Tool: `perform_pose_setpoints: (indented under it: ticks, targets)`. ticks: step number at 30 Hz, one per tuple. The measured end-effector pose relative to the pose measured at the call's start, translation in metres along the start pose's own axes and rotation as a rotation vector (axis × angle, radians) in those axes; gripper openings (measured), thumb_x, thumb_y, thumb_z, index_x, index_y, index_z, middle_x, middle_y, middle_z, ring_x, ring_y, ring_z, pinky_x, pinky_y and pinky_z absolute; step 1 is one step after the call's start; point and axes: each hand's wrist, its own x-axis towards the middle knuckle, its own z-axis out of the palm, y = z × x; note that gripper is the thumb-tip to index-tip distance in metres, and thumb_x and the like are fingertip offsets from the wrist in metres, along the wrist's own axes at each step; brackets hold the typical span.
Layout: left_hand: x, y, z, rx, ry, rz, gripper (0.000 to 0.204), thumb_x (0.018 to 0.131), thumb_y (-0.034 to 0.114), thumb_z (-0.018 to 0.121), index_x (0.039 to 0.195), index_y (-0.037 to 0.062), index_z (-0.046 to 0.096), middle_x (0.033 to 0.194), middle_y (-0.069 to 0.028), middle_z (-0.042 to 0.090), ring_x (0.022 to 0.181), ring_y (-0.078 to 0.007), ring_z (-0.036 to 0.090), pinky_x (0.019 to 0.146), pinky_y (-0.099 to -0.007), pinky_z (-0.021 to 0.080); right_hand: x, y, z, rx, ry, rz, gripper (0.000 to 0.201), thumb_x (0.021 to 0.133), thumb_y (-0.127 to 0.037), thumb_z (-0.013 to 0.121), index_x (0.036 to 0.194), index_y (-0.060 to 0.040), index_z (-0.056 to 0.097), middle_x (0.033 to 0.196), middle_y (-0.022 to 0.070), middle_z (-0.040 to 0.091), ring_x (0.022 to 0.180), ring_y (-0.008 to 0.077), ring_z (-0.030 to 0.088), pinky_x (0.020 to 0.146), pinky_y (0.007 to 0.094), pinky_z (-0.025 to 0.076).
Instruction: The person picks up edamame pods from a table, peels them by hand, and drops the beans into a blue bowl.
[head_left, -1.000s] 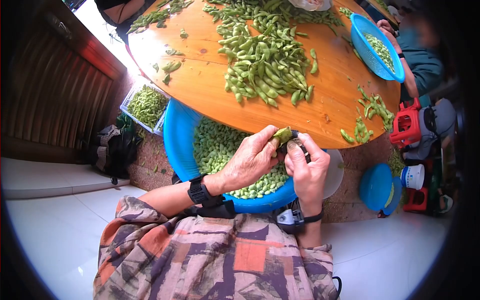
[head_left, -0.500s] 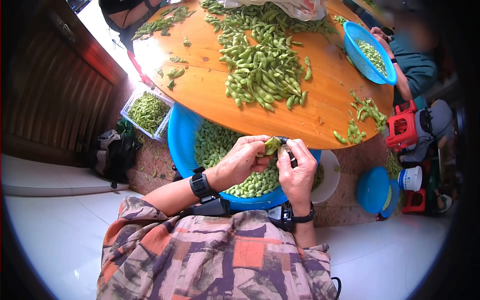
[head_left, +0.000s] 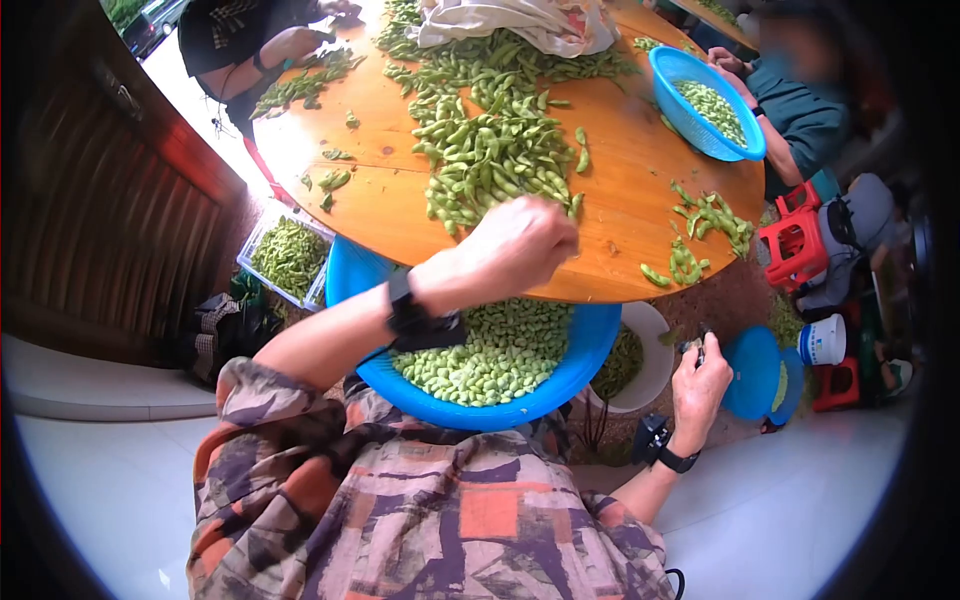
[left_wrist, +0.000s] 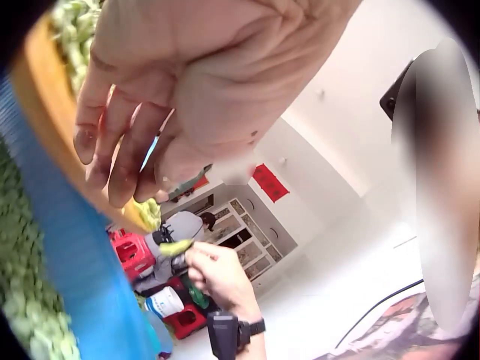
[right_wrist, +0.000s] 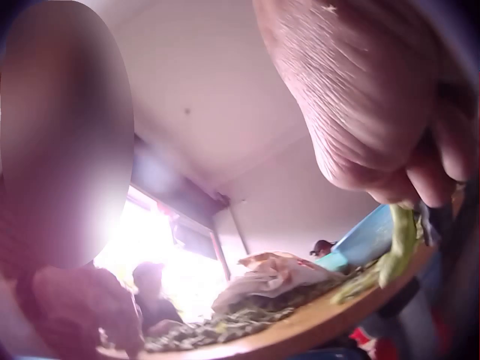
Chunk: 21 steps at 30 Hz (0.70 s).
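Observation:
My left hand reaches over the near table edge, at the front of a heap of green edamame pods. In the left wrist view its fingers hang loosely bent with nothing between them. Out to the right, my right hand is raised beside a white tub. It pinches a green edamame pod, which hangs below the fingers in the right wrist view. Something small and dark also shows at the right fingertips. Shelled beans fill a blue basin under the table edge.
The round wooden table also bears a whitish bag and a blue basket of beans. People sit at both far sides. A pod-filled crate stands left; red stools and a blue tub stand right.
Both hands were together over the basin, holding a pod. They have parted: the left moved forward to the table edge, the right swung out to the right with a pod.

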Motion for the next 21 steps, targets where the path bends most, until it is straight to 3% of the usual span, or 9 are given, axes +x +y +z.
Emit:
perform_pose_setpoints:
  ticks: [2, 4, 5, 8, 10, 15, 18, 21]
  targets:
    - [0.031, -0.006, 0.010, 0.123, 0.022, -0.038, 0.015, 0.081, 0.018, 0.068, 0.081, 0.0030, 0.066, 0.082, -0.0132, 0.060, 0.086, -0.0314, 0.060, 0.075, -0.0419, 0.050, -0.003, -0.011, -0.005, 0.154, -0.035, 0.126, 0.021, 0.087, -0.001, 0.057, 0.104, 0.0097, 0.062, 0.086, 0.0311, 0.064, 0.080, 0.0451, 0.065, 0.068, 0.0469, 0.049]
    - [0.050, -0.018, 0.032, 0.472, 0.002, -0.065, 0.014, 0.080, 0.019, 0.068, 0.081, 0.0051, 0.067, 0.089, -0.0127, 0.060, 0.093, -0.0308, 0.058, 0.079, -0.0415, 0.049, -0.004, -0.001, 0.005, 0.152, -0.005, 0.126, 0.024, 0.086, -0.002, 0.058, 0.107, 0.0094, 0.063, 0.087, 0.0304, 0.065, 0.082, 0.0432, 0.066, 0.069, 0.0460, 0.050]
    - [0.056, -0.021, 0.040, 0.509, -0.082, -0.147, 0.014, 0.079, 0.017, 0.068, 0.081, 0.0036, 0.067, 0.094, -0.0137, 0.060, 0.097, -0.0319, 0.057, 0.080, -0.0426, 0.050, -0.004, 0.000, 0.008, 0.157, 0.025, 0.089, 0.025, 0.086, -0.001, 0.057, 0.108, 0.0094, 0.063, 0.087, 0.0299, 0.066, 0.082, 0.0431, 0.067, 0.070, 0.0452, 0.051]
    - [0.060, -0.019, 0.040, 0.572, -0.099, -0.145, 0.014, 0.079, 0.015, 0.066, 0.080, 0.0008, 0.066, 0.095, -0.0145, 0.059, 0.096, -0.0330, 0.057, 0.081, -0.0428, 0.049, -0.003, -0.002, 0.009, 0.154, 0.076, 0.047, 0.024, 0.087, -0.001, 0.057, 0.108, 0.0080, 0.064, 0.087, 0.0271, 0.067, 0.080, 0.0404, 0.068, 0.071, 0.0415, 0.052]
    - [0.059, -0.018, 0.040, 0.568, -0.111, -0.116, 0.016, 0.078, 0.013, 0.065, 0.087, -0.0003, 0.066, 0.098, -0.0156, 0.058, 0.098, -0.0334, 0.057, 0.082, -0.0427, 0.050, 0.000, -0.018, 0.005, 0.316, -0.002, 0.106, 0.022, 0.087, -0.001, 0.057, 0.107, 0.0055, 0.064, 0.088, 0.0248, 0.068, 0.080, 0.0364, 0.069, 0.071, 0.0395, 0.053]
    - [0.061, -0.014, 0.048, 0.385, 0.124, -0.154, 0.027, 0.076, 0.012, 0.066, 0.099, 0.0000, 0.061, 0.104, -0.0169, 0.055, 0.101, -0.0339, 0.055, 0.084, -0.0418, 0.050, 0.010, -0.054, 0.016, 0.363, -0.022, 0.032, 0.021, 0.087, -0.004, 0.060, 0.106, 0.0008, 0.068, 0.085, 0.0216, 0.068, 0.076, 0.0318, 0.069, 0.069, 0.0374, 0.052]
    - [0.074, -0.023, 0.056, 0.502, 0.058, -0.168, 0.026, 0.076, 0.013, 0.067, 0.098, 0.0002, 0.061, 0.107, -0.0169, 0.054, 0.100, -0.0333, 0.055, 0.084, -0.0414, 0.049, 0.014, -0.074, 0.018, 0.488, -0.003, -0.029, 0.020, 0.087, -0.002, 0.060, 0.105, 0.0018, 0.068, 0.082, 0.0197, 0.068, 0.074, 0.0292, 0.068, 0.068, 0.0363, 0.052]
    - [0.082, -0.026, 0.056, 0.533, 0.009, -0.143, 0.023, 0.074, 0.010, 0.066, 0.096, 0.0008, 0.063, 0.099, -0.0139, 0.058, 0.100, -0.0310, 0.056, 0.085, -0.0412, 0.049, 0.015, -0.080, 0.021, 0.509, -0.022, -0.055, 0.020, 0.088, -0.002, 0.060, 0.106, 0.0024, 0.068, 0.081, 0.0188, 0.068, 0.074, 0.0285, 0.069, 0.067, 0.0363, 0.051]
